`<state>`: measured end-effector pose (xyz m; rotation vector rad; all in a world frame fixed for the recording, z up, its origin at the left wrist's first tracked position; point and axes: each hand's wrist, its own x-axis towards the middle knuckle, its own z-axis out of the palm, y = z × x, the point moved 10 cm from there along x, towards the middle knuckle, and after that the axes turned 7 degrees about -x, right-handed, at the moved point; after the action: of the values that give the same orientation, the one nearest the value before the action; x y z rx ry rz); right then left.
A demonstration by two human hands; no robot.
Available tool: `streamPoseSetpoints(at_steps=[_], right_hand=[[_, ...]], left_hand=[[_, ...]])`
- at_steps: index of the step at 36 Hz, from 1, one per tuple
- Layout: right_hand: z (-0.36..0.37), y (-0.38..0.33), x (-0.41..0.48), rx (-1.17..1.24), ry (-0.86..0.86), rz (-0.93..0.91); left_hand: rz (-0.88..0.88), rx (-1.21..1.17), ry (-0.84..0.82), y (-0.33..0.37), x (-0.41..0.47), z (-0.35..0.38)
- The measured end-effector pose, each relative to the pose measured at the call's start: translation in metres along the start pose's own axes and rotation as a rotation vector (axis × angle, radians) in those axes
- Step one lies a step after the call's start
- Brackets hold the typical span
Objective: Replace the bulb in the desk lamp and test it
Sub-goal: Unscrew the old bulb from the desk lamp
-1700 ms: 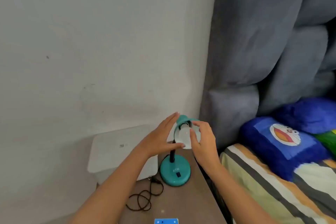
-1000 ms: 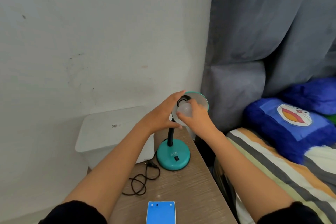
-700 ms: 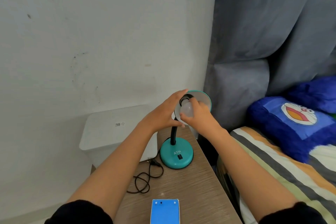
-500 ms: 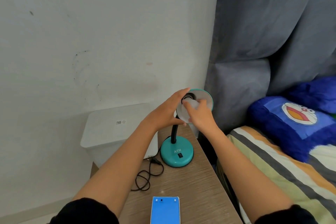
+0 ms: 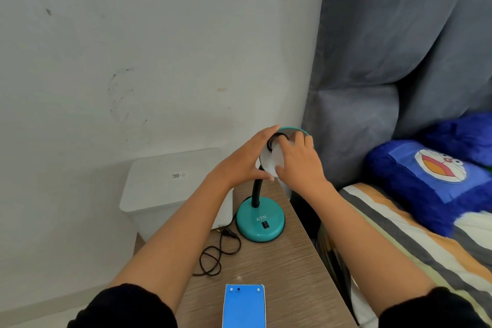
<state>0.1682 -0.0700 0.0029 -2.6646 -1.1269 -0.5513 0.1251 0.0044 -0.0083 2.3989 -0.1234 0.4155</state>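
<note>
1. I stood in a bedroom at home: a bed (image 5: 415,242) with a striped sheet lay at my right.
2. Blue plush pillows (image 5: 426,181) sat against grey curtains (image 5: 399,48).
3. A wooden bedside table (image 5: 279,269) stood beside the bed.

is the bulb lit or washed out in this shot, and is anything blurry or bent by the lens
Head view: the bulb looks plain white and unlit, with no glow on the lamp shade or the wall. Light is soft and even, with faint shadows. The right hand and left hand are slightly soft. The wide lens bows the curtain edge, and the pillow looks smeared.
</note>
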Motion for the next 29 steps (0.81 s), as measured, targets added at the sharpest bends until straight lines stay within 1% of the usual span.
streamPoseSetpoints(at_steps=[2,5,7,9,12,14,16,18,20,22,24,27,29], right_hand=[[0.010,0.007,-0.001,0.193,-0.072,0.077],[0.028,0.016,-0.004,0.540,-0.207,0.258],[0.028,0.019,-0.004,0.615,-0.206,0.311],[0.022,0.017,-0.002,0.546,-0.178,0.269],[0.011,0.010,-0.001,0.306,-0.095,0.123],[0.009,0.008,-0.003,0.245,-0.060,0.089],[0.011,0.006,-0.004,0.243,-0.035,0.066],[0.013,0.010,-0.004,0.333,-0.019,0.119],[0.017,0.017,-0.004,0.446,-0.036,0.245],[0.020,0.018,-0.003,0.483,-0.069,0.310],[0.014,0.013,-0.001,0.376,-0.059,0.245],[0.003,0.004,-0.001,0.120,0.040,0.046],[0.002,0.006,-0.003,0.087,0.069,0.020]], left_hand=[[0.001,-0.004,-0.004,-0.001,0.001,0.000],[-0.003,-0.005,-0.007,-0.002,0.002,0.001],[0.008,0.002,-0.009,-0.003,0.003,0.001],[0.017,0.002,-0.006,-0.003,0.003,0.001],[0.021,-0.005,0.001,-0.002,0.003,0.000],[0.020,-0.001,0.004,-0.002,0.003,0.000],[0.020,0.006,0.007,-0.001,0.003,0.000],[0.019,0.010,0.008,-0.002,0.003,0.001],[0.014,0.010,0.006,-0.001,0.003,0.002],[0.008,-0.008,0.008,-0.002,0.002,0.001],[0.003,-0.024,0.013,-0.002,0.001,0.000],[0.004,-0.021,0.012,-0.002,0.000,0.000],[0.001,-0.017,0.014,-0.001,-0.001,-0.001]])
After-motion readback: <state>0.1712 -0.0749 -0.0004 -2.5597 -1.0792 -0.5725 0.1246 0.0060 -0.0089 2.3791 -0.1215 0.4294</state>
